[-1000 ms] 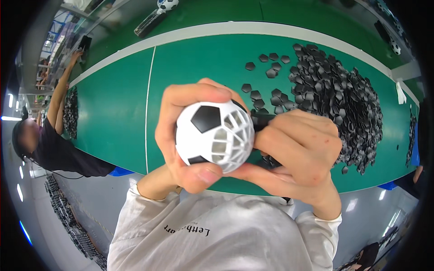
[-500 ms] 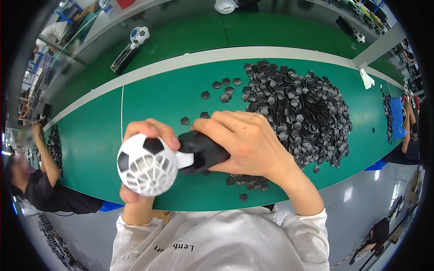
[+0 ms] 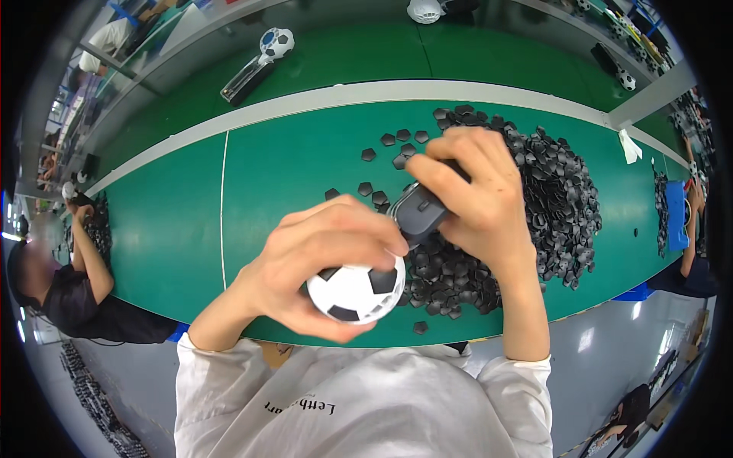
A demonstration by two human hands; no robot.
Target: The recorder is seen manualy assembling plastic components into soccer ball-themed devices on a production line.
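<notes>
Both my hands hold a handheld device with a football-shaped head (image 3: 340, 301), white with black pentagon patches and a grille partly seen at its lower right side. My left hand (image 3: 309, 248) is wrapped round the ball head from above and the left. The black handle (image 3: 420, 214) points up and to the right, with my right hand (image 3: 485, 191) closed on its far end. Under and beside my right hand spreads a large pile of black pentagon pieces (image 3: 561, 206). Several loose pentagon pieces (image 3: 405, 137) lie left of the pile on the green table (image 3: 168, 229).
Past a pale rail (image 3: 343, 93), another green surface carries similar football-headed devices (image 3: 276, 44). A white scrap (image 3: 630, 146) lies near the right post. Co-workers sit at the left (image 3: 92, 298) and right (image 3: 687, 267), the right one beside a blue bin (image 3: 676, 215).
The device has turned, so the grille faces away and the handle tilts up-right. My left hand now covers the ball's top; my right hand moved up and right. The view shifted slightly.
</notes>
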